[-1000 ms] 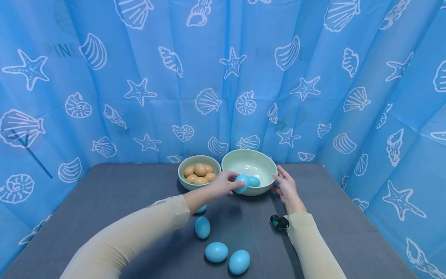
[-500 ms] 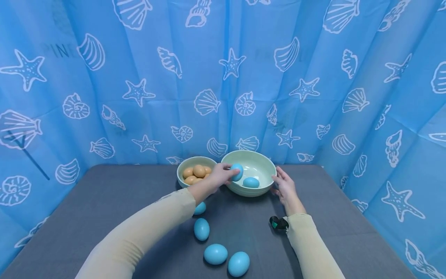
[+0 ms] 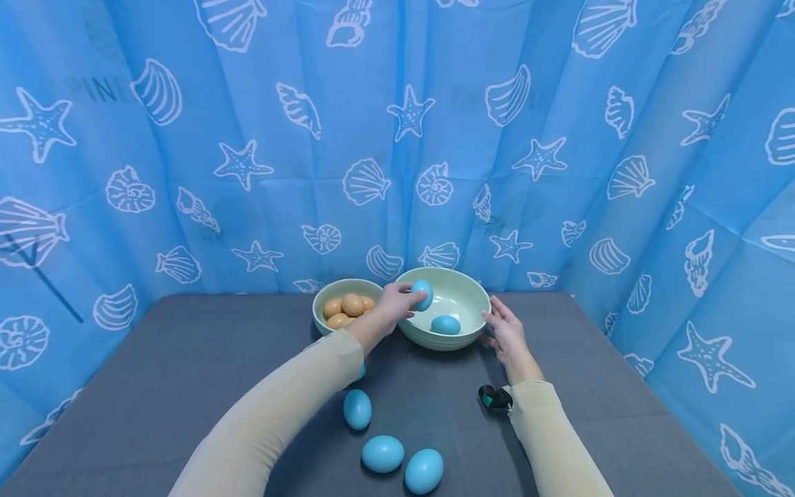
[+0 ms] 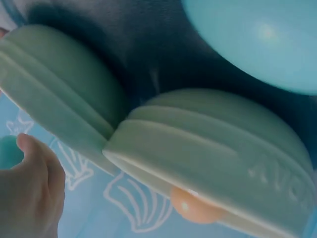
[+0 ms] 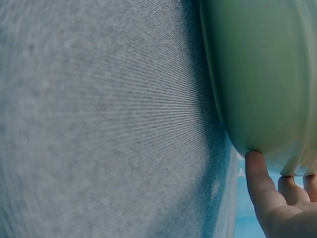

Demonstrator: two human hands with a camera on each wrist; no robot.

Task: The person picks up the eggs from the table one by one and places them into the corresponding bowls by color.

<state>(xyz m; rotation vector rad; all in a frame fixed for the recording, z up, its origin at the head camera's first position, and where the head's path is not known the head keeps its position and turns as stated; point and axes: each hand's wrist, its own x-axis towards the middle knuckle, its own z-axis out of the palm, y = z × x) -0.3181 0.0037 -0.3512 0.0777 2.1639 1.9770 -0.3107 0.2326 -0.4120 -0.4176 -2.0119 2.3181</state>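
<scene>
In the head view my left hand point(image 3: 397, 304) pinches a blue egg point(image 3: 421, 295) over the left side of the larger pale green bowl point(image 3: 475, 304). Another blue egg point(image 3: 445, 325) lies inside that bowl. My right hand point(image 3: 511, 338) holds the bowl's right side, fingers at its rim and outer wall. In the right wrist view, fingertips point(image 5: 255, 161) touch the bowl point(image 5: 262, 74). Left of it stands a smaller green bowl point(image 3: 318, 312) of brown eggs point(image 3: 352, 304), partly hidden by my left hand. In the left wrist view the held egg point(image 4: 10, 151) is cut off by the frame.
Several blue eggs lie on the dark grey table point(image 3: 186, 373): one egg point(image 3: 357, 409) near my left sleeve, an egg point(image 3: 382, 453) and an egg point(image 3: 424, 471) nearer me; another is mostly hidden. A black strap point(image 3: 493, 397) hangs by my right wrist. A blue curtain point(image 3: 310, 159) closes the back.
My left hand has lifted the blue egg from the larger bowl's front rim, moving it back and slightly left, now over the bowl's left side. The right hand stays at the bowl.
</scene>
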